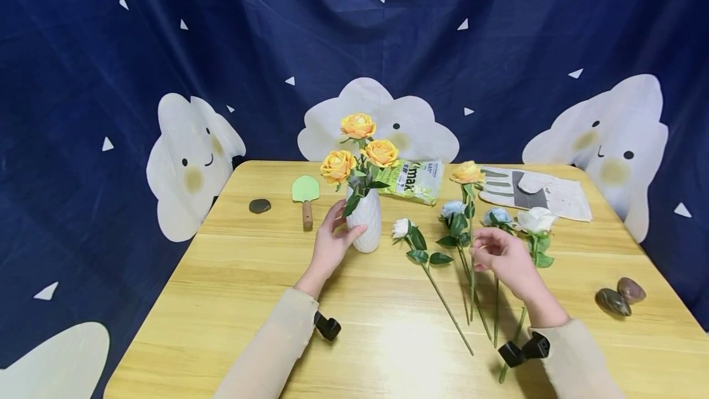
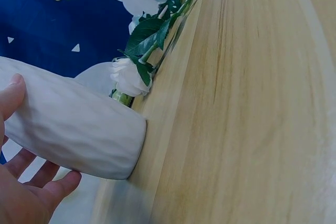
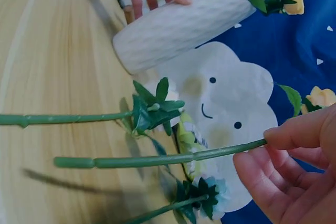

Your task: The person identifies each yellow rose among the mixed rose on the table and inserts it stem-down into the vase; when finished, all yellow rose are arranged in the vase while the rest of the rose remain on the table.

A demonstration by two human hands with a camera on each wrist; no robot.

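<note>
A white textured vase (image 1: 367,226) stands upright on the table with several yellow roses (image 1: 357,126) in it. My left hand (image 1: 331,242) is around the vase's side, thumb in front and fingers behind. Between thumb and fingers, my right hand (image 1: 506,257) pinches the green stem (image 3: 152,159) of another yellow rose (image 1: 468,172), which is held upright with its lower end off the table. Close to that hand lie blue roses (image 1: 453,209) and a large white rose (image 1: 536,220). A smaller white rose (image 1: 402,228) lies between the vase and my right hand.
Behind the vase lies a green and white packet (image 1: 423,181). A work glove (image 1: 559,196) is at the back right, and dark stones (image 1: 613,302) sit at the right. Toward the left are a small green shovel (image 1: 306,193) and a black stone (image 1: 260,205).
</note>
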